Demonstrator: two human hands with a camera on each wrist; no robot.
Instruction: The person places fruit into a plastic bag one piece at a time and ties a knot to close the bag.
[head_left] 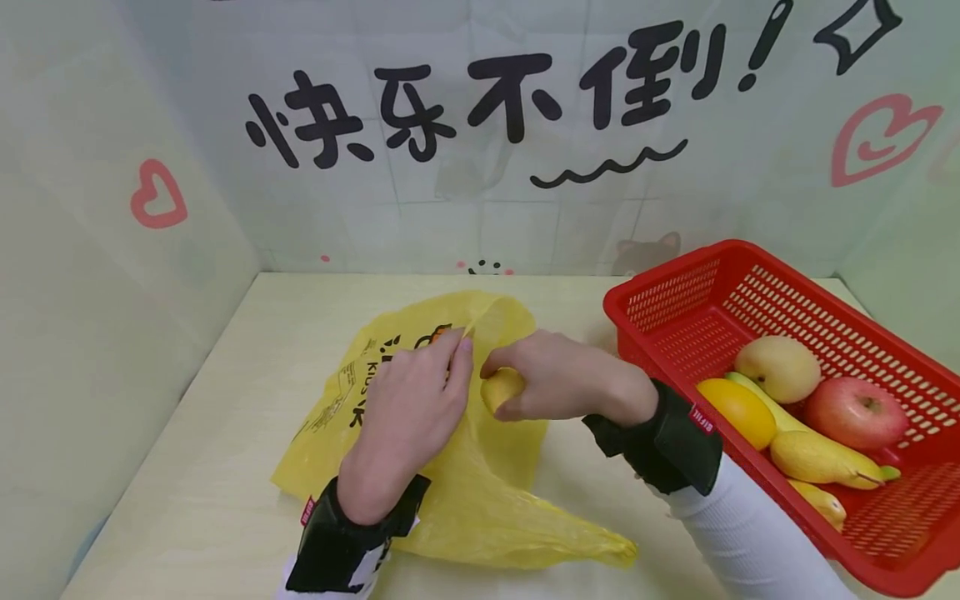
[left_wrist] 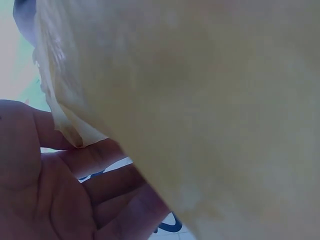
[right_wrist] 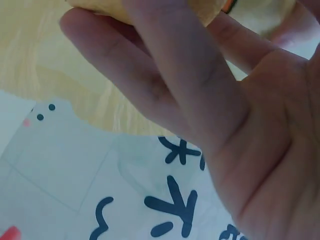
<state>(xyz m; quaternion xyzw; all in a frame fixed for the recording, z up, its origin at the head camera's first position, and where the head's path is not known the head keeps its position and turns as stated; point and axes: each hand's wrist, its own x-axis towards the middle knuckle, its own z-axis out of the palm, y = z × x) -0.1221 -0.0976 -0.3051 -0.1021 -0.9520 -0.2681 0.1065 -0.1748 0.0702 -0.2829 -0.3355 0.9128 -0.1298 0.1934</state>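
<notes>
While the bag [head_left: 461,496] is held by its edge, the work is judged to be at an early-to-mid point – one fruit [head_left: 502,390] is out at the bag's mouth, several others are in the basket [head_left: 847,325]. The edge is pinched betw. thumb and fingers of the L hand [head_left: 416,396]; the fruit is clamped in the curled fingers of the R hand [head_left: 566,375], at the near side of the bag's raised rim. Whether it is past the rim can't be told for sure, but it's not yet been let go. The bag is laid loosely over the table [head_left: 202,483], w/ its tail end stretched out towards the R; whether anything is already inside can't be made out.

As for what is left: in the basket, on the R, are seen a pear [head_left: 780,369], an apple [head_left: 857,412], an orange [head_left: 737,414] and a few long yellow pcs [head_left: 825,461], partly hidden by one another, so no exact count is given. None of these is touched by either hand. Fruit in hand = step under way, approx. halfway done; its release is judged to be outstanding.
</notes>
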